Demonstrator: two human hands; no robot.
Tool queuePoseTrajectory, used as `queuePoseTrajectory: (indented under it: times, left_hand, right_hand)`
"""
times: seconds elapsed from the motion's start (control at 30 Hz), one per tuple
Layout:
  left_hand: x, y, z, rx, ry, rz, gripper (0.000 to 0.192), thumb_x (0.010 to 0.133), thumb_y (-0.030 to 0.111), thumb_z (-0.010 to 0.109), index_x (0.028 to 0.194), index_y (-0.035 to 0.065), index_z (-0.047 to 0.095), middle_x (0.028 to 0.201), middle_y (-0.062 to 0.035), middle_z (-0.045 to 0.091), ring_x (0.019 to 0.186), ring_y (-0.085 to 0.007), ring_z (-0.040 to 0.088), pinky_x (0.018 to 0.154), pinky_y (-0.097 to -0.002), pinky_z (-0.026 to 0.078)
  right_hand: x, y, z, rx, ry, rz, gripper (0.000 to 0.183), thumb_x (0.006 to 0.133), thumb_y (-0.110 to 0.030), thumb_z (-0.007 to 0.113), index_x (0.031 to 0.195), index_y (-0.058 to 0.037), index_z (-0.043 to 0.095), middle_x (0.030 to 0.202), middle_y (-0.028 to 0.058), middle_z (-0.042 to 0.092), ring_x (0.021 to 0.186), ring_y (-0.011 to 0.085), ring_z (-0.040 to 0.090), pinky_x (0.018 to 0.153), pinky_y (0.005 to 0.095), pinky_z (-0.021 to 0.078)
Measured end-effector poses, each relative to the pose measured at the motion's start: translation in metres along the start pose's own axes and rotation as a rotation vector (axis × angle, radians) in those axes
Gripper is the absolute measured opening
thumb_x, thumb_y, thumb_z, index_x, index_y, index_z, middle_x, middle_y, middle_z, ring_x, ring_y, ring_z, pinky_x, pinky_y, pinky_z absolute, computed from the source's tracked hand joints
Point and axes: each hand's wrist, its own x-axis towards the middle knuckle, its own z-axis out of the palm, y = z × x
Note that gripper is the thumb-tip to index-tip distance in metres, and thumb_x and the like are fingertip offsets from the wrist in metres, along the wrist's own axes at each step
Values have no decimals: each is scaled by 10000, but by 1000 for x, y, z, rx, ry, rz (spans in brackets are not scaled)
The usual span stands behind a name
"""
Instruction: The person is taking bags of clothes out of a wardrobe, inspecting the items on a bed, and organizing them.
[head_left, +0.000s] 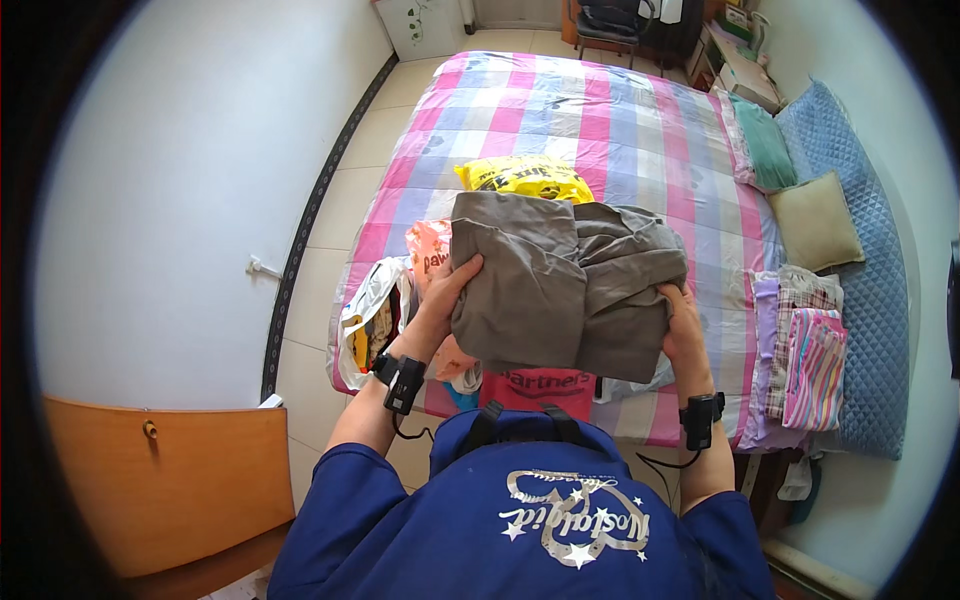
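Observation:
A folded grey-brown cloth garment (525, 292) is held up over the near part of the bed, spread between both hands. My left hand (442, 296) grips its left edge, thumb on top. At its right edge, my right hand (681, 319) holds the bunched fabric. Behind the cloth lies a full yellow plastic bag (525, 176). A pink-orange plastic bag (429, 244) shows by my left hand, partly hidden. Left of that, a white plastic bag (375, 322) stands open with cloth items inside. Beneath the garment, a red bag (536, 394) bearing writing is partly covered.
The bed has a checked pink, blue and white sheet (510, 112). Cushions (817, 221) and folded striped cloths (814, 367) lie along its right side, beside a blue quilted headboard cover (855, 187). An orange-brown wooden panel (172, 480) stands lower left; a chair (607, 26) is beyond the bed.

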Motion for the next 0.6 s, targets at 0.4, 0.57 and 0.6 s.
queuePoseTrajectory:
  times: [0.4, 0.57, 0.6]
  left_hand:
    - [17, -26, -7, 165, 96, 120, 419, 904, 219, 527, 1250, 7, 423, 1140, -65, 540, 1019, -143, 520, 845, -268, 443]
    - [22, -34, -8, 321, 138, 306, 440, 915, 207, 506, 1290, 11, 385, 1187, -70, 510, 1062, -138, 476, 903, -251, 386]
    - [24, -35, -12, 268, 127, 313, 429, 920, 177, 490, 1303, 25, 373, 1178, -62, 519, 1054, -137, 488, 905, -256, 394]
  right_hand:
    - [-8, -4, 1, 11, 39, 2, 265, 851, -83, 515, 1114, -56, 537, 1032, 79, 597, 929, 200, 587, 795, 330, 500]
    - [-12, -5, -4, 28, 59, -10, 279, 846, -101, 525, 1121, -53, 535, 1034, 92, 600, 936, 207, 587, 796, 341, 498]
    - [-11, -5, -8, 51, 97, 27, 294, 840, -131, 535, 1122, -49, 533, 1040, 98, 599, 933, 217, 589, 801, 348, 497]
